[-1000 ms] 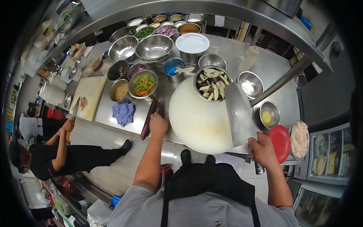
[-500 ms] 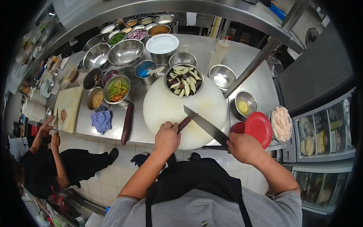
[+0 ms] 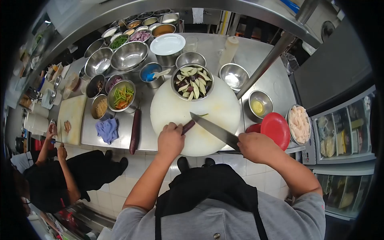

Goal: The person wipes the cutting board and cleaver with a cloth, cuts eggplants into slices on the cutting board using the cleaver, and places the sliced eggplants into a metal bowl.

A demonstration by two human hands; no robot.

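On the round white cutting board (image 3: 162,106), my left hand (image 3: 171,141) is wrapped round a dark purple eggplant (image 3: 188,127). Its free end points at the blade of a broad kitchen knife (image 3: 218,133); whether they touch, I cannot tell. My right hand (image 3: 256,148) grips the knife's handle, its blade slanting to the far left over the board. A thin greenish sliver (image 3: 204,115) lies just beyond the blade. Cut eggplant pieces (image 3: 194,85) fill a steel bowl (image 3: 173,87) at the board's far edge. Another whole eggplant (image 3: 135,130) lies on the steel table to the left.
Right of the board are a red plate (image 3: 275,131), a bowl of pale meat (image 3: 299,125) and a bowl with yellow liquid (image 3: 260,107). A metal post (image 3: 266,66) slants down behind. Vegetable bowls (image 3: 123,96) and a blue cloth (image 3: 107,131) stand left; a co-worker (image 3: 68,176) holds a knife there.
My left hand and the eggplant have shifted left and slightly away from me. The blade has moved a little left, and a greenish sliver now shows beyond it.
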